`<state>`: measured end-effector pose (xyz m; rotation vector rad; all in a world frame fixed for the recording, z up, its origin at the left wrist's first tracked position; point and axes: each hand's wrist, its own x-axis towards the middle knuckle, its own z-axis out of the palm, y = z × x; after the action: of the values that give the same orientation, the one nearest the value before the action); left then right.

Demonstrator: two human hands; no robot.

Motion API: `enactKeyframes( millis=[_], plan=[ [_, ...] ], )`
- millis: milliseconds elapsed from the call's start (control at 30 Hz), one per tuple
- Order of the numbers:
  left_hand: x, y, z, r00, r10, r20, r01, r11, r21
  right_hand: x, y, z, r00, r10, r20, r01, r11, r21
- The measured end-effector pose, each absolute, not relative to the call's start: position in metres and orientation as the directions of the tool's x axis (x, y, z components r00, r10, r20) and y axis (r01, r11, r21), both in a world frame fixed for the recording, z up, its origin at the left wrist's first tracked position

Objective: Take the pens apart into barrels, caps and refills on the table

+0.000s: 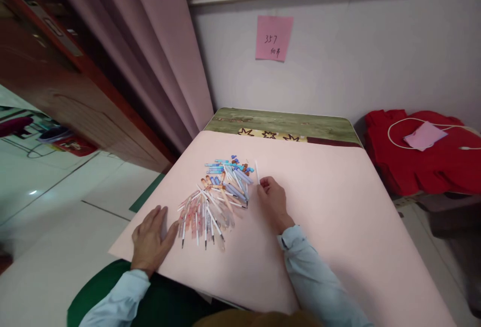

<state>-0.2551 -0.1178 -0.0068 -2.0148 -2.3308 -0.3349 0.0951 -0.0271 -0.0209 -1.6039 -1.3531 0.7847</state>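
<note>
A heap of pen parts [216, 194] lies on the pink sheet [330, 217] that covers the table: blue caps at the far end, clear and orange barrels and thin white refills nearer me. My right hand [272, 202] rests just right of the heap, its fingers pinched on a thin white refill [257, 171] that points away from me. My left hand [152, 237] lies flat on the sheet at the table's left edge, fingers stretched out, holding nothing, its thumb close to the nearest barrels.
The green wooden table top [281, 121] shows beyond the sheet, against the wall. A pink note [273, 37] hangs on the wall. Red cloth [424, 159] with a white cable and a pink slip lies to the right. Pink curtains [150, 56] hang at the left.
</note>
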Motion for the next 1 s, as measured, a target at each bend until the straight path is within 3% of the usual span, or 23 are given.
enactKeyframes(
  millis=[267,433,500,533,667,800,900,1000],
  plan=[
    [-0.257,-0.119,-0.012,-0.186,0.969,0.162,0.971,0.156,0.181,0.099,-0.023,-0.032,0.295,0.952,0.084,0.325,-0.018,-0.946],
    [-0.268,-0.109,0.005,-0.159,0.986,0.046,0.964,0.145,0.222,0.101,-0.026,-0.033,0.285,0.950,0.126,0.352,0.019,-0.936],
    [-0.260,-0.103,0.019,-0.116,0.990,0.077,0.965,0.094,0.245,0.100,-0.029,-0.032,0.270,0.952,0.146,0.364,0.039,-0.930],
    [-0.251,-0.101,0.026,-0.102,0.981,0.163,0.964,0.056,0.262,0.099,-0.030,-0.030,0.265,0.952,0.152,0.371,0.045,-0.927],
    [-0.190,-0.089,0.041,0.116,0.914,0.388,0.847,-0.295,0.442,0.092,-0.036,-0.023,0.260,0.951,0.167,0.392,0.054,-0.918],
    [-0.133,-0.073,0.037,0.339,0.857,0.387,0.724,-0.500,0.474,0.091,-0.040,-0.016,0.221,0.961,0.168,0.396,0.069,-0.916],
    [-0.111,-0.064,0.032,0.387,0.845,0.370,0.707,-0.529,0.469,0.096,-0.045,-0.016,0.167,0.973,0.160,0.413,0.079,-0.907],
    [-0.100,-0.066,0.028,0.248,0.891,0.381,0.716,-0.433,0.547,0.101,-0.049,-0.021,0.122,0.977,0.177,0.430,0.108,-0.896]
  ],
)
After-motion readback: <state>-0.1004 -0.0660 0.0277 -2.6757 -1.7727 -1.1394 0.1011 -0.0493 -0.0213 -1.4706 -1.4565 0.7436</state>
